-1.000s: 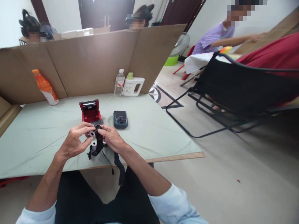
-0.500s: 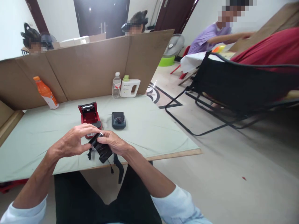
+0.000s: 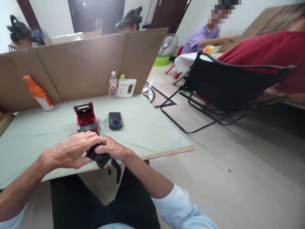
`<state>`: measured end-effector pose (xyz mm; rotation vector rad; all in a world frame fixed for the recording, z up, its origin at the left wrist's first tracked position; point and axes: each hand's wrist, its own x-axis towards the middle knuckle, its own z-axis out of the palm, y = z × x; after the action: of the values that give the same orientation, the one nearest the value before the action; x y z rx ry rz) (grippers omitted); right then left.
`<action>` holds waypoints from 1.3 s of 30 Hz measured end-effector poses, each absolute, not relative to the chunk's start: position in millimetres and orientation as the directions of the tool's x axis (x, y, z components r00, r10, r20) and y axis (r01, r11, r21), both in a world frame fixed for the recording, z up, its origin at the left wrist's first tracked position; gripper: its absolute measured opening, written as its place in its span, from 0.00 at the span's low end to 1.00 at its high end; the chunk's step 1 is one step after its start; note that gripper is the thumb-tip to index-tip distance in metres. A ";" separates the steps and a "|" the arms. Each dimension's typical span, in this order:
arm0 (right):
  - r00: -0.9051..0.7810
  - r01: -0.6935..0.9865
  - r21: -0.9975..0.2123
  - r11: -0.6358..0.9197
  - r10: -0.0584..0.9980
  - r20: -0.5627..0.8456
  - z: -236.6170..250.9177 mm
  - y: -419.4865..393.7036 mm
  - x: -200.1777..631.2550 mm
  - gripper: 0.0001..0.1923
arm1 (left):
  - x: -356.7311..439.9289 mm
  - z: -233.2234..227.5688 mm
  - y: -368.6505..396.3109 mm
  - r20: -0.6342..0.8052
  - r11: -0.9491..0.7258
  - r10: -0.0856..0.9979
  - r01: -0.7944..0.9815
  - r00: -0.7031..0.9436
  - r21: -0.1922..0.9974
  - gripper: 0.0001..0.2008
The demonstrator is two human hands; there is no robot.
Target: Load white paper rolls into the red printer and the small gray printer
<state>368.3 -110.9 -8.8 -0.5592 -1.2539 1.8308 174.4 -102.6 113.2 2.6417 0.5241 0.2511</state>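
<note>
Left hand: the left hand [image 3: 69,154] curls over a small black pouch [image 3: 98,156], gripping it from above.
Right hand: the right hand [image 3: 111,151] pinches the same pouch from the other side.
Pouch: held at the near edge of the counter [image 3: 147,127], its black strap [image 3: 116,170] dangling below.
Nearby: an open red printer [image 3: 85,118] just beyond the hands, a dark device [image 3: 115,121] beside it.
Risk: the pouch hangs partly past the edge; a loosened grip could drop it to the floor, or the strap could snag.

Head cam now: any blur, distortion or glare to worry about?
Head view: wide-angle bend tilts the cardboard screen and floor; the red cloth at far right smears; both hands and the black pouch read fairly sharp; light soft and even, no glare on the table.
</note>
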 end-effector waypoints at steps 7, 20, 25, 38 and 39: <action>-0.535 -0.540 -0.821 -0.188 0.829 0.162 0.1 -114.2 365.4 0.28 | 167.8 88.2 -93.3 0.290 -0.569 0.521 0.074 0.802 0.819 0.38; -0.612 -0.425 -0.891 -0.160 0.776 0.152 3.2 -116.4 369.2 0.26 | 173.0 119.9 -118.3 0.206 -0.796 0.461 0.300 0.863 0.527 0.36; -0.559 -0.515 -0.843 -0.153 0.806 0.195 1.7 -122.1 361.6 0.27 | 166.6 99.0 -115.2 0.315 -0.643 0.531 0.132 0.787 0.754 0.42; -0.558 -0.559 -0.806 -0.195 0.807 0.192 -23.9 -143.0 359.6 0.25 | 169.1 49.9 -141.7 0.342 -0.484 0.629 0.007 0.698 0.875 0.34; -0.571 -0.540 -0.816 -0.207 0.802 0.175 -28.9 -144.2 360.4 0.24 | 167.2 53.2 -144.6 0.326 -0.534 0.614 0.074 0.719 0.842 0.34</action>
<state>360.4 -144.2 -28.9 -0.3602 -1.1200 1.8956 167.2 -144.6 53.2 2.0394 0.5234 0.7736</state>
